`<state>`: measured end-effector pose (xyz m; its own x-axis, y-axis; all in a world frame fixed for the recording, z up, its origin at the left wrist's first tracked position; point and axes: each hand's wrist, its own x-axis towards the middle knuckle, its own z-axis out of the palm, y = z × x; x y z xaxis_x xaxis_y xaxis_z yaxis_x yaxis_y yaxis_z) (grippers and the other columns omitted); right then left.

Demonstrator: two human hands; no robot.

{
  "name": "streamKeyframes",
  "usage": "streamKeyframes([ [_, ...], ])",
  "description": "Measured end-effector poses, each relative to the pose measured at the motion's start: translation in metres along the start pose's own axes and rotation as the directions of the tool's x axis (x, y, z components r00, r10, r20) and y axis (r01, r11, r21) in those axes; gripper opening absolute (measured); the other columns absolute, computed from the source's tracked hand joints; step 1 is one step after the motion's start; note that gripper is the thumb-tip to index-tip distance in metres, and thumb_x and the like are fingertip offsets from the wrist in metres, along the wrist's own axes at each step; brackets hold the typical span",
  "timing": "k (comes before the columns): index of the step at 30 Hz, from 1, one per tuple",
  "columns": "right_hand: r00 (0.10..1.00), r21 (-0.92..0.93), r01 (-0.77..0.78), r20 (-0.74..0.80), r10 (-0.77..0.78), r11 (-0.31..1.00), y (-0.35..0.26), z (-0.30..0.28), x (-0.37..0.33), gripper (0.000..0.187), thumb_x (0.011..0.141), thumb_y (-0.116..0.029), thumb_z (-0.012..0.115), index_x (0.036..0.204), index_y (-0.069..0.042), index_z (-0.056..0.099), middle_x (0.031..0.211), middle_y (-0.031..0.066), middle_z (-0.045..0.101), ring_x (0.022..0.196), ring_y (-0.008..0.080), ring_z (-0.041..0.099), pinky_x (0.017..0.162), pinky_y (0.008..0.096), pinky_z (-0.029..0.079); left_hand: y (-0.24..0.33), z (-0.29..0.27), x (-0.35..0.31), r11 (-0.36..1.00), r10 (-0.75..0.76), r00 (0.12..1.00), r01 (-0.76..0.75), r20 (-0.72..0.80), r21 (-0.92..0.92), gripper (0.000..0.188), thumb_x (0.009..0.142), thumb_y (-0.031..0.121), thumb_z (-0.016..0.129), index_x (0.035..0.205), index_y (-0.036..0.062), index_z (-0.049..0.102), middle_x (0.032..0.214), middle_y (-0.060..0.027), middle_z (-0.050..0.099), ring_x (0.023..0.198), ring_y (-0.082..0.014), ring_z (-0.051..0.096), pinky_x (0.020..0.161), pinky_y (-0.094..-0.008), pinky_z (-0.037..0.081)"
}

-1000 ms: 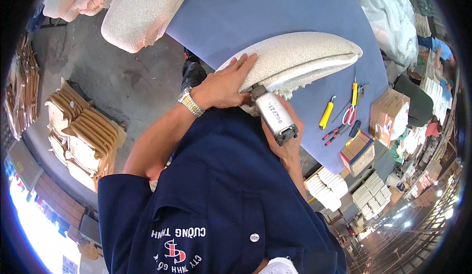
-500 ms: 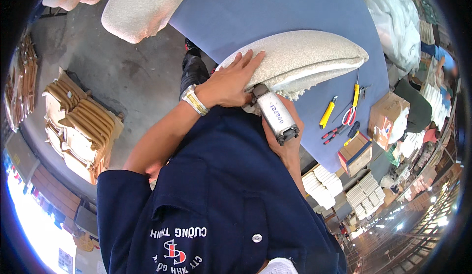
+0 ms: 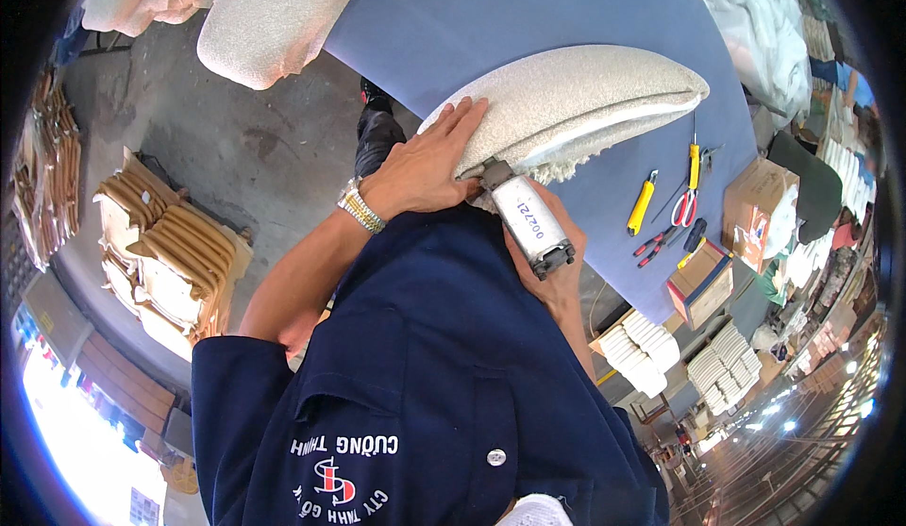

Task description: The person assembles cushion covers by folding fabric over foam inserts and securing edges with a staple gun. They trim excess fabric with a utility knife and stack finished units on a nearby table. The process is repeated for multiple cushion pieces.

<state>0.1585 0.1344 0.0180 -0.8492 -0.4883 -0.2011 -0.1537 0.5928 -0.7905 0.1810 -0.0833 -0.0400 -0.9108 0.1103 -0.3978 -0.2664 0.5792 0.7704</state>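
Head view: nubby crescent cushion [image 3: 557, 92], metal tool [image 3: 527, 217].

1. The left arm [image 3: 304, 276] slants up and to the right.
2. The left hand [image 3: 423, 169] lies palm down, with its back showing.
3. Its fingers [image 3: 469, 130] are nearly straight and point up and to the right.
4. The right arm [image 3: 572, 326] leans up and a bit left.
5. The right hand [image 3: 559, 241] curls in a grip, its fingers mostly hidden.
6. Both hands are close together.
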Motion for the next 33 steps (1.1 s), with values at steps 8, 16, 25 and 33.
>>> streamKeyframes([
  [8,0.995,0.062,-0.098,0.001,0.099,0.993,-0.001,0.005,-0.002,0.048,0.083,-0.006,0.077,0.128,-0.004,0.063,0.106,0.0103,0.073,0.093,0.0152,0.07,0.084,0.0288,0.054,0.013,0.017,-0.006,0.999,-0.044,0.997,0.045,-0.056,0.007,0.102,0.079,0.017,0.079,0.16,0.0087,0.017,0.163,-0.0241,0.024,0.15,-0.0419,0.026,0.119,-0.0466,0.036],
  [16,1.0,-0.014,0.026,-0.015,-0.027,1.0,0.007,0.006,-0.004,0.049,0.082,-0.006,0.077,0.129,-0.006,0.063,0.108,0.0107,0.074,0.095,0.0163,0.072,0.083,0.0289,0.055,0.008,0.009,-0.004,1.0,-0.025,0.998,0.025,-0.057,-0.016,0.101,0.079,0.013,0.077,0.16,0.0082,0.017,0.163,-0.0227,0.025,0.151,-0.0395,0.027,0.12,-0.0454,0.035],
  [25,0.992,0.025,-0.047,0.115,0.044,0.999,-0.008,0.001,-0.002,0.053,0.079,-0.01,0.077,0.13,-0.006,0.063,0.119,0.0172,0.071,0.107,0.0311,0.071,0.09,0.0356,0.054,0.007,0.01,-0.006,0.998,-0.036,0.998,0.034,-0.048,-0.044,0.1,0.078,0.007,0.075,0.16,0.0072,0.017,0.164,-0.0213,0.025,0.151,-0.0391,0.026,0.12,-0.0438,0.035],
  [33,0.999,0.123,-0.003,0.037,-0.001,0.992,-0.011,0.015,0.011,0.051,0.078,-0.008,0.077,0.127,-0.008,0.065,0.111,0.0145,0.072,0.098,0.0287,0.073,0.084,0.0335,0.055,-0.009,0.005,-0.001,0.999,0.0,0.993,-0.005,-0.114,-0.039,0.096,0.079,0.014,0.074,0.158,0.006,0.019,0.159,-0.0256,0.033,0.146,-0.0425,0.035,0.112,-0.0478,0.044],
])
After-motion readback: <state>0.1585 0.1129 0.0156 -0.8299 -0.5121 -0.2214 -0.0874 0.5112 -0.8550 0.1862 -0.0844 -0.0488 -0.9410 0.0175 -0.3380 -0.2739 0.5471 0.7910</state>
